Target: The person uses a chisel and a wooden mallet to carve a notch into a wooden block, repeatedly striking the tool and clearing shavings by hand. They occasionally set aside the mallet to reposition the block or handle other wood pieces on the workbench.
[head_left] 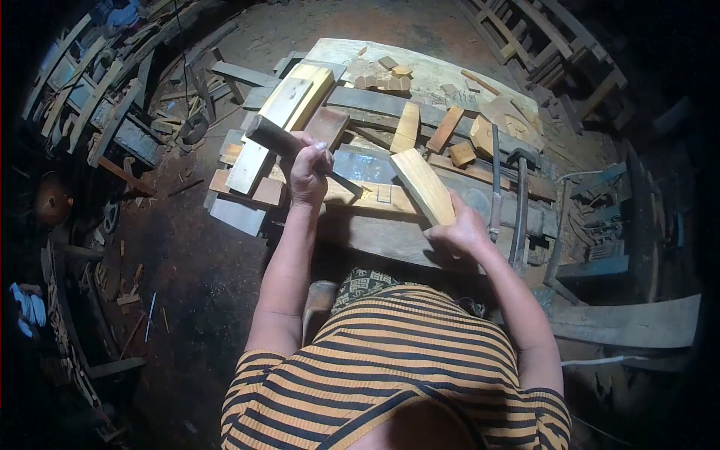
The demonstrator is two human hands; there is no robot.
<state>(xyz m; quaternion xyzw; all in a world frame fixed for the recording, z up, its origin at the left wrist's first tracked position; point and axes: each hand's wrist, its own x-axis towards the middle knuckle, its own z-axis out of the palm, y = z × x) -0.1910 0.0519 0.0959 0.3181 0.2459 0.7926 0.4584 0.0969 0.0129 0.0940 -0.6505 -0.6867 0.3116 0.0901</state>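
Note:
My left hand (310, 171) is closed around a chisel (274, 138) with a thick dark handle. The chisel is tilted, and its narrow blade reaches down to a pale wooden board (401, 198) near some chips. Beside the blade tip, a pencilled rectangle (383, 194) marks the board. In my right hand (466, 226) is a thick pale wood block (422, 184), gripped at its near end. Its far end is raised to the right of the chisel, apart from it.
Stacked beams (289, 120) lie left on the bench. Wood offcuts (406, 127) and small blocks (463, 154) lie beyond my hands. Long tools, including a bar clamp (520, 202), rest at the right. Timber racks (112, 97) stand left, and a curved plank (637, 324) lies lower right.

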